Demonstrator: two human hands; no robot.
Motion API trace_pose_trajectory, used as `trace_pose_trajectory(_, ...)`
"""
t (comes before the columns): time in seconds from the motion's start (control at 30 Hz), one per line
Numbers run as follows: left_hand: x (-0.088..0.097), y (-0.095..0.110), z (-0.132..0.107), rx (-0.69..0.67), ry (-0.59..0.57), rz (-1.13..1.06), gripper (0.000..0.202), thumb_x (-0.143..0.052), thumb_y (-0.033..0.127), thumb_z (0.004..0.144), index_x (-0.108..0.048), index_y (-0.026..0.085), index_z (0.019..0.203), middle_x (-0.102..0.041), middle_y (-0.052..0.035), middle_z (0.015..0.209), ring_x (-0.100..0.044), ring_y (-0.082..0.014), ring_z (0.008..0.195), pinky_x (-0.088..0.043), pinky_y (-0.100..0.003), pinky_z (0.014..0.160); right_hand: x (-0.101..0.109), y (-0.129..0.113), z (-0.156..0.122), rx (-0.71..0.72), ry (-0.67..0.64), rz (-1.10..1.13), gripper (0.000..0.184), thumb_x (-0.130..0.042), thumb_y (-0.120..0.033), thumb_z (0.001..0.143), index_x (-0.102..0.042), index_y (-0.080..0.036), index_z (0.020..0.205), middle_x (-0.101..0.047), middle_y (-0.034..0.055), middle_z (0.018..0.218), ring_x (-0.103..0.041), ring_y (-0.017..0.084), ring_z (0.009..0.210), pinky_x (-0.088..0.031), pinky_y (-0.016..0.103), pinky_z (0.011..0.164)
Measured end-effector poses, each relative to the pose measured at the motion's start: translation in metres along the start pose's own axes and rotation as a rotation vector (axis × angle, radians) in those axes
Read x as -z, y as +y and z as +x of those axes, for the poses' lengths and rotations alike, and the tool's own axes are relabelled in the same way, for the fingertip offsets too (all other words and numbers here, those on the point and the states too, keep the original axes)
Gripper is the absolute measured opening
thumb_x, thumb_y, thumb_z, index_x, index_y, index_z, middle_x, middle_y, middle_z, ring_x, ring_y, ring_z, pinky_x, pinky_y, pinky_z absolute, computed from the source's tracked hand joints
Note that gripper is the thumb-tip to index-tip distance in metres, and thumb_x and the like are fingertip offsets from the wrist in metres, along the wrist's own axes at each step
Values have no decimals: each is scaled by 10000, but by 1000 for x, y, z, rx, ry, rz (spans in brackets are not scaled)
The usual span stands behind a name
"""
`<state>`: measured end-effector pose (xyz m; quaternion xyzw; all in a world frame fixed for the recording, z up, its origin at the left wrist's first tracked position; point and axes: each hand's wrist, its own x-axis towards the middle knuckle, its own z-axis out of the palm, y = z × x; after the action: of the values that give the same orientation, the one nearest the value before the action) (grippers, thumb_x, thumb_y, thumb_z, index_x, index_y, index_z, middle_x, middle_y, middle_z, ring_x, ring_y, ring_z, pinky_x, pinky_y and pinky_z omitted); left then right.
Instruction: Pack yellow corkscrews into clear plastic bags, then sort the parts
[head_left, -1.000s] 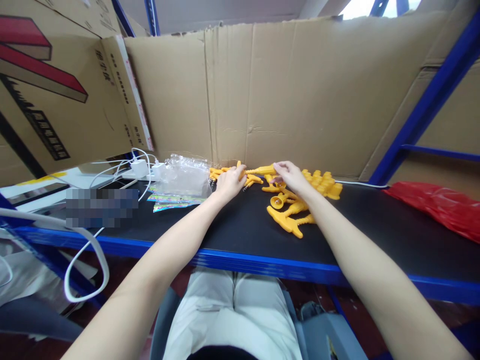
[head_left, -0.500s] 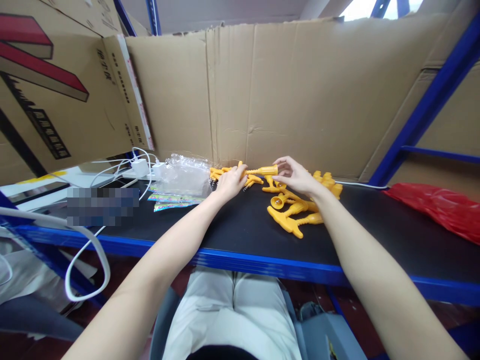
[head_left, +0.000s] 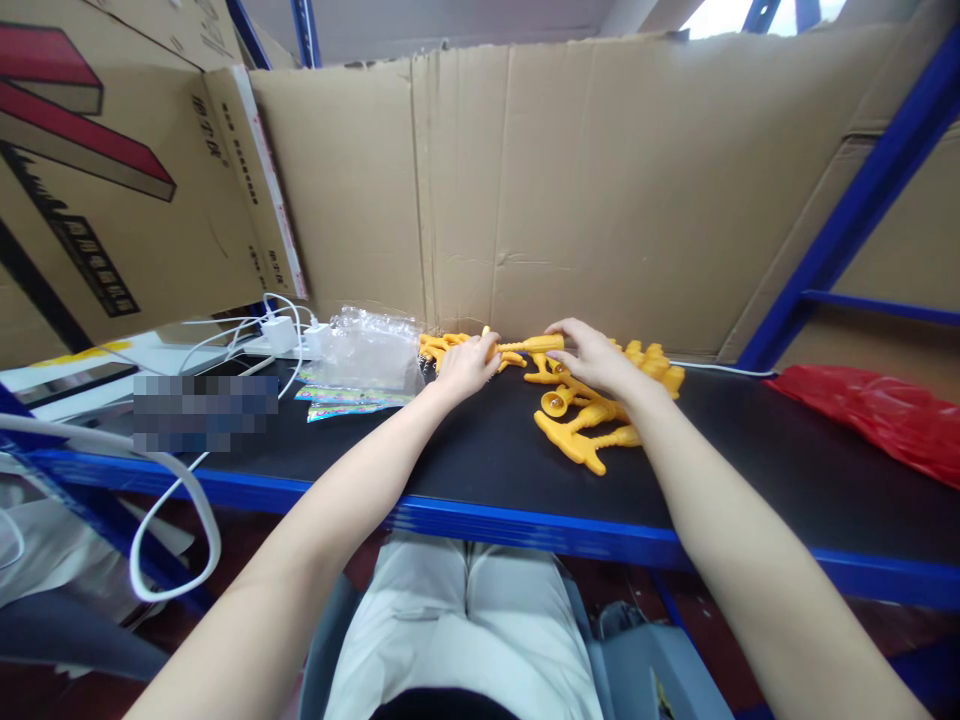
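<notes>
A yellow plastic piece point(head_left: 541, 343) with a ribbed shaft and a wide, cup-like end lies level between my hands, just above the black tabletop. My left hand point(head_left: 468, 368) is closed around its narrow end, which the fingers partly hide. At the wide end, my right hand point(head_left: 596, 357) pinches with fingers over the top and thumb below. Several similar yellow plastic pieces point(head_left: 592, 415), some branched and one showing its hollow cup, lie in a heap under and beside my right hand. Smaller yellow pieces point(head_left: 442, 346) lie behind my left hand.
Clear plastic bags point(head_left: 364, 350) with colourful printed edges lie left of my left hand. White chargers point(head_left: 279, 335) and cables stand farther left. A red plastic bag point(head_left: 874, 415) lies at the right. Cardboard point(head_left: 600, 190) walls the back; a blue rail point(head_left: 525, 525) edges the table.
My left hand has shifted slightly right with the yellow piece. The right hand's fingers have closed in on the piece's wide end.
</notes>
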<state>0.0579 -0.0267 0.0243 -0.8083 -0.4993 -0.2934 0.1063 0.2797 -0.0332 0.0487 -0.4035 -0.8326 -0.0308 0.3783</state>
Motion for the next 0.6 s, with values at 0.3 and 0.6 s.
trace_pose_trajectory(0.3,3,-2,-3,-9,5,-15,322,-427,348,886,-508,228,1173,-633,-75,1077,-598,-217,976,-443,-311,791,-9,-13,-2,110,-35,-365,317,-475,-376,855,-565,-192,1097,-600,111,1093,-522,254,1043,-331,443,923)
trace_pose_trajectory(0.6,0,13,-5,-26,-40,3,349,-463,335,868,-510,245,1202,-621,-77,1123,-587,-235,1015,-447,-330,809,-25,-17,-1,14,-193,-448,199,-432,-247,881,-589,-189,988,-650,84,1015,-569,226,941,-261,467,943)
